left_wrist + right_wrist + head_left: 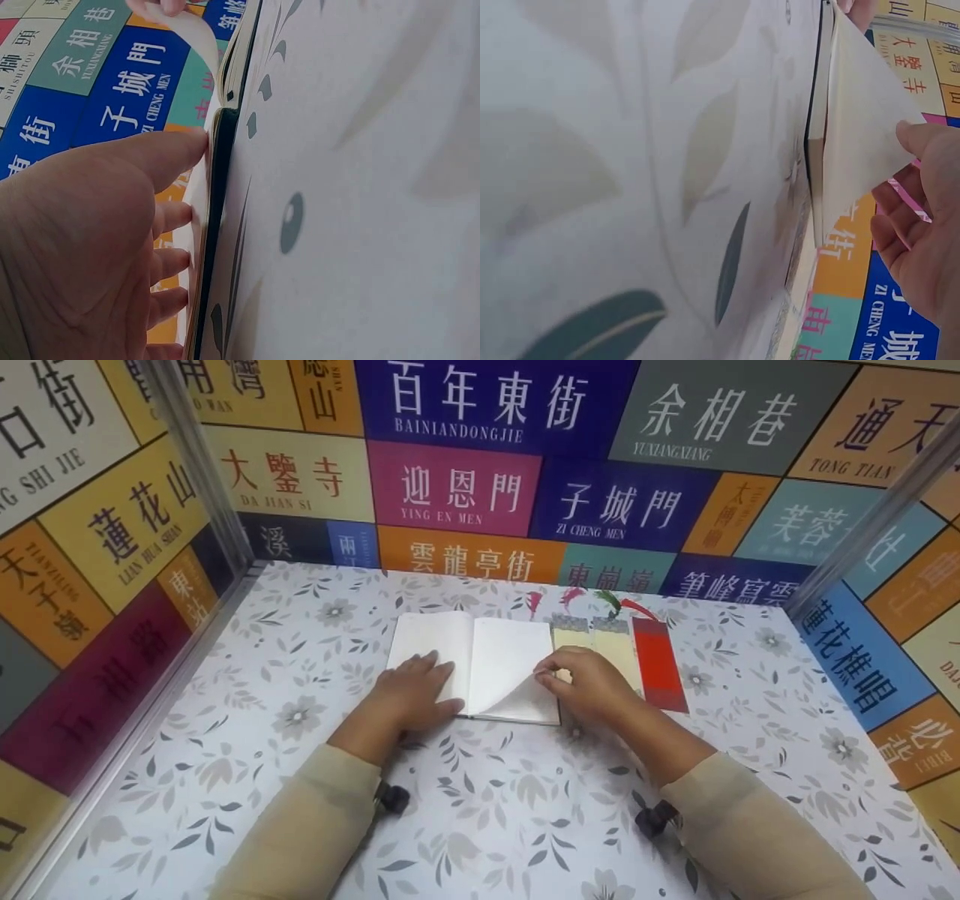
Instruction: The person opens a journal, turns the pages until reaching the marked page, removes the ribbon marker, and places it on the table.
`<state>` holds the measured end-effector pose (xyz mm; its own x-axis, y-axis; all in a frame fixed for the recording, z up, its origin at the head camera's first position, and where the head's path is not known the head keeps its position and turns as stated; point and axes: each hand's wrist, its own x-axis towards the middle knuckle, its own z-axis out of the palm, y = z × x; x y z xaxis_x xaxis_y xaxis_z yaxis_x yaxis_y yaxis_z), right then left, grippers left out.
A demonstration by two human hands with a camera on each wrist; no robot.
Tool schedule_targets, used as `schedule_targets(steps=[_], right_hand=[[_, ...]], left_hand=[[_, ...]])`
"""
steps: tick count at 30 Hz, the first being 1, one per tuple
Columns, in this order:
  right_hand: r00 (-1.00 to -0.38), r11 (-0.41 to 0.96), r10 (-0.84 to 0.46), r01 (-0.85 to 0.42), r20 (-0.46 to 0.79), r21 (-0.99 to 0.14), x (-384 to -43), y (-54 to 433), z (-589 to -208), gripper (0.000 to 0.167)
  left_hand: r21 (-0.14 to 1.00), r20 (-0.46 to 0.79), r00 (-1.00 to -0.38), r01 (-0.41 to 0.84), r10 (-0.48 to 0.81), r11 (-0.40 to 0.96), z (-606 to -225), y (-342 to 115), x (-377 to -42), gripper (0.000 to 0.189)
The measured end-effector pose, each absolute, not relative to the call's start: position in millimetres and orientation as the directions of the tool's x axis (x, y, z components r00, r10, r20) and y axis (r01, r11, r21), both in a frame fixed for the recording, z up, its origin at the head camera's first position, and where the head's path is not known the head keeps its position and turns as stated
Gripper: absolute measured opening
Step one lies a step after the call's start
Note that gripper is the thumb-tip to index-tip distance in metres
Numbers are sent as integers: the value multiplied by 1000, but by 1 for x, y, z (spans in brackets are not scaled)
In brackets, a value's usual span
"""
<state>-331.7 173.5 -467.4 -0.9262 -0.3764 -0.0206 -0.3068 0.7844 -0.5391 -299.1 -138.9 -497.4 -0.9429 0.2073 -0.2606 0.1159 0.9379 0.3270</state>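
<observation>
An open notebook (506,649) with blank white pages lies on the table, its dark cover edge showing in the left wrist view. My left hand (411,690) rests with spread fingers on the left page, thumb near the spine at the lower edge. At the right side my right hand (589,679) pinches the lower corner of a page (866,127) between thumb and fingers. That page is lifted and curls up from the pages beneath. Just right of the notebook lie two pale bookmarks (611,639), partly hidden behind the right hand, and a red bookmark (660,664).
Pink, green and red tassels (609,601) extend from the bookmarks' top ends. A floral-patterned cloth (480,802) covers the table. Upright panels (465,484) with coloured street-name signs stand behind and at both sides, joined at metal corner posts (214,472).
</observation>
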Motion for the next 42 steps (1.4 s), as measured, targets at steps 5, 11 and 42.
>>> schedule_targets(steps=[5,11,42], right_hand=[[-929,772,-364,-338,62,-539,-328,165,-462,18],[-923,752,-335,-382,187,-538,-323,152,-455,19],[-784,648,-458,-617,418,-446,-334,99,-432,20]], left_hand=[[333,-257,-945,110,202,937,-497,-138,-299,84],[324,-247,-947,119,206,939,-495,-135,-298,97],[305,-95,-981,135,171,943,-492,-122,-295,108]])
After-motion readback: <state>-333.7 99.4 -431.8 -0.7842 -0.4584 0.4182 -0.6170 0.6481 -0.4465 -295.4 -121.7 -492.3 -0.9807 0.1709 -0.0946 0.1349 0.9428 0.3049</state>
